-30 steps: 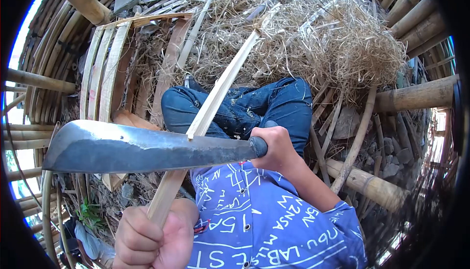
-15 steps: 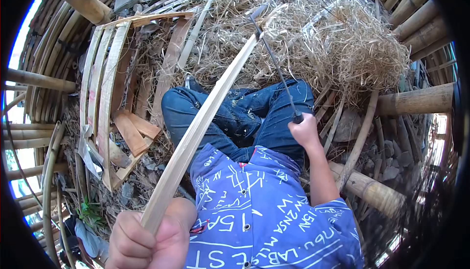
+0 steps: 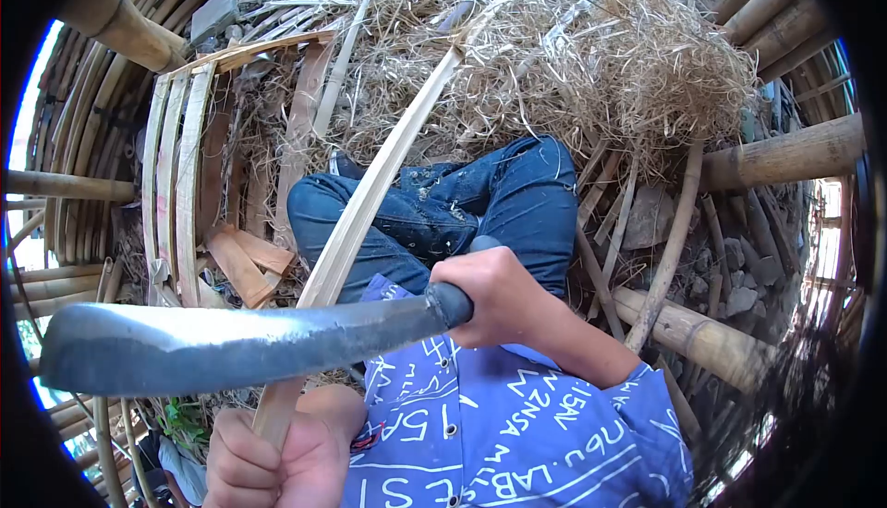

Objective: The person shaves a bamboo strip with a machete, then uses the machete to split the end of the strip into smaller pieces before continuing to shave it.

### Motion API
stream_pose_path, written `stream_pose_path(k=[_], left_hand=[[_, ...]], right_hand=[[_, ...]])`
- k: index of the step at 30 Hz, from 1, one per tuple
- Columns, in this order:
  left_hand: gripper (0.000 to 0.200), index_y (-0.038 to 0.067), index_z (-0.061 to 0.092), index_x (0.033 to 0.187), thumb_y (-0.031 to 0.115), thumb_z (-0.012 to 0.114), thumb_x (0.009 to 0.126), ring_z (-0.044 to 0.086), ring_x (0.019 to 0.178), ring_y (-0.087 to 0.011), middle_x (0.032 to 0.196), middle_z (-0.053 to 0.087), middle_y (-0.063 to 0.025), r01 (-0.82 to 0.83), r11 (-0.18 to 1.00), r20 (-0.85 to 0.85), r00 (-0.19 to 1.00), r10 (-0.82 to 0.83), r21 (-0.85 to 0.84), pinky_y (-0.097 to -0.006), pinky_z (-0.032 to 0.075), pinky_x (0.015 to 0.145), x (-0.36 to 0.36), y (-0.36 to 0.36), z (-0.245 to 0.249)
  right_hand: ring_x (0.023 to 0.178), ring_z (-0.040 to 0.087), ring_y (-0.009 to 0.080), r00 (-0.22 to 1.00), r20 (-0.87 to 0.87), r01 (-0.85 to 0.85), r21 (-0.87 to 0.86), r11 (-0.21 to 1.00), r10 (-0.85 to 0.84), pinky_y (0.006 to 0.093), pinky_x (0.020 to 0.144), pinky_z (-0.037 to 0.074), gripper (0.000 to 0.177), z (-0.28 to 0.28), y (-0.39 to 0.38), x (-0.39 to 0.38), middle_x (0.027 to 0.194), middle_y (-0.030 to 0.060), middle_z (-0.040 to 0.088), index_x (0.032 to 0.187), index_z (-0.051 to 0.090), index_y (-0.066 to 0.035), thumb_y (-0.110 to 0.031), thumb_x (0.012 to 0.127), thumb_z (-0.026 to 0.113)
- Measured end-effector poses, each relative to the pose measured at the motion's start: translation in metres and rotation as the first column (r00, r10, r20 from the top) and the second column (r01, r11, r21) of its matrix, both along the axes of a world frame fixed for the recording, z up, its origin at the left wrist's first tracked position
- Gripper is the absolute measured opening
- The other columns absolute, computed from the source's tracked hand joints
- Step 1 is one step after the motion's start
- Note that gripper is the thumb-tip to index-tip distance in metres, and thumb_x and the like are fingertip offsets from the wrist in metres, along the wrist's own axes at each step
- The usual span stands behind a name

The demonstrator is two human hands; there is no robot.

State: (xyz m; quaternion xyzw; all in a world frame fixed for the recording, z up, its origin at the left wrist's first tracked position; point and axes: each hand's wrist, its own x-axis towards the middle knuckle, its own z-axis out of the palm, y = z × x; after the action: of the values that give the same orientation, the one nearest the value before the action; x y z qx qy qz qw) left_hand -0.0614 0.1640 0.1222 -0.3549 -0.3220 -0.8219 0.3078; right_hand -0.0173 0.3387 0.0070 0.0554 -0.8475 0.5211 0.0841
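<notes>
My left hand (image 3: 277,457) is wrapped round the near end of a long pale bamboo strip (image 3: 377,180), which slants up and away to the right. The strip's far end looks split and frayed, over the pile of shavings. In my right hand (image 3: 490,291) is the dark handle of a machete (image 3: 249,346). Its broad blade points left and crosses in front of the strip, just above my left fist, covering part of it. Behind both are my crossed legs in blue jeans (image 3: 517,199).
A heap of curly shavings (image 3: 647,65) lies ahead, beyond my legs. To the left stands a frame of wooden slats (image 3: 176,175) beside short brown wood pieces (image 3: 248,263). Thick bamboo poles (image 3: 785,152) and stones (image 3: 647,217) lie on the right.
The machete came from the strip's far end back toward me, and its blade swung round to point left across the strip near my left fist. My left hand kept its hold.
</notes>
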Motion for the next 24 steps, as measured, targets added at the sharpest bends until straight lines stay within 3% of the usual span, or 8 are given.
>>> stream_pose_path(k=[2,5,6,8,16,19,24], left_hand=[[0.044,0.017,0.030,0.062,0.036,0.033,0.101,0.018,0.041,-0.0055,0.051,0.021,0.0072,-0.005,0.999,-0.010,1.000,0.005,-0.035,-0.0199,0.021,0.044,0.000,-0.002,-0.002],[0.044,0.017,0.031,0.062,0.037,0.033,0.101,0.019,0.041,-0.0056,0.051,0.022,0.0070,-0.044,0.998,-0.003,0.999,0.044,-0.047,-0.0197,0.021,0.043,-0.002,-0.001,-0.002],[0.044,0.017,0.031,0.061,0.037,0.033,0.101,0.019,0.041,-0.0057,0.051,0.022,0.0069,-0.073,0.997,0.016,0.997,0.074,-0.028,-0.0196,0.021,0.042,-0.001,0.000,-0.002],[0.045,0.017,0.031,0.061,0.038,0.033,0.101,0.019,0.040,-0.0058,0.050,0.022,0.0068,-0.081,0.997,0.029,0.996,0.081,0.003,-0.0196,0.020,0.041,0.005,0.002,-0.006],[0.047,0.017,0.031,0.059,0.039,0.034,0.100,0.019,0.039,-0.0062,0.048,0.024,0.0064,-0.082,0.991,0.051,0.996,0.077,0.103,-0.0202,0.019,0.038,0.002,-0.003,-0.004],[0.047,0.017,0.031,0.059,0.039,0.034,0.100,0.019,0.038,-0.0066,0.048,0.024,0.0061,-0.154,0.979,0.131,0.982,0.137,0.131,-0.0203,0.019,0.037,0.003,-0.008,-0.005],[0.048,0.017,0.032,0.059,0.040,0.034,0.100,0.019,0.037,-0.0065,0.047,0.024,0.0060,-0.075,0.997,0.083,0.994,0.074,0.012,-0.0200,0.021,0.037,0.003,-0.011,-0.005]], right_hand=[[0.059,0.058,0.0340,0.997,0.042,-0.062,-0.015,0.998,0.062,0.0381,0.054,0.045,0.020,-0.002,-0.002,0.000,0.062,0.0121,0.056,0.069,0.055,-0.005,-0.007,0.054,0.068],[0.057,0.058,0.0362,0.987,0.084,0.138,-0.033,0.990,-0.135,0.0367,0.050,0.044,0.014,-0.031,0.000,-0.003,0.058,0.0153,0.055,0.064,0.054,-0.003,-0.005,0.059,0.068],[0.057,0.058,0.0362,0.989,0.083,0.129,-0.030,0.991,-0.126,0.0367,0.050,0.044,0.014,-0.041,0.003,-0.004,0.058,0.0153,0.055,0.064,0.054,-0.003,-0.005,0.059,0.068],[0.065,0.061,0.0382,0.961,0.188,0.193,0.062,0.979,-0.202,0.0425,0.057,0.049,0.014,-0.054,0.012,-0.005,0.064,0.0171,0.060,0.064,0.057,-0.006,-0.013,0.062,0.069],[0.065,0.060,0.0390,0.971,0.101,0.194,0.184,0.963,-0.215,0.0420,0.056,0.049,0.011,-0.062,0.018,-0.016,0.064,0.0176,0.060,0.064,0.057,-0.005,-0.012,0.065,0.067],[0.065,0.060,0.0396,0.905,0.230,0.317,0.194,0.928,-0.358,0.0427,0.057,0.048,0.012,-0.085,0.027,-0.015,0.064,0.0195,0.059,0.066,0.060,-0.003,-0.013,0.066,0.067],[0.063,0.060,0.0405,0.823,0.299,0.433,0.222,0.874,-0.483,0.0417,0.056,0.047,0.015,-0.115,0.053,-0.015,0.063,0.0213,0.059,0.063,0.059,0.001,-0.012,0.068,0.065]])
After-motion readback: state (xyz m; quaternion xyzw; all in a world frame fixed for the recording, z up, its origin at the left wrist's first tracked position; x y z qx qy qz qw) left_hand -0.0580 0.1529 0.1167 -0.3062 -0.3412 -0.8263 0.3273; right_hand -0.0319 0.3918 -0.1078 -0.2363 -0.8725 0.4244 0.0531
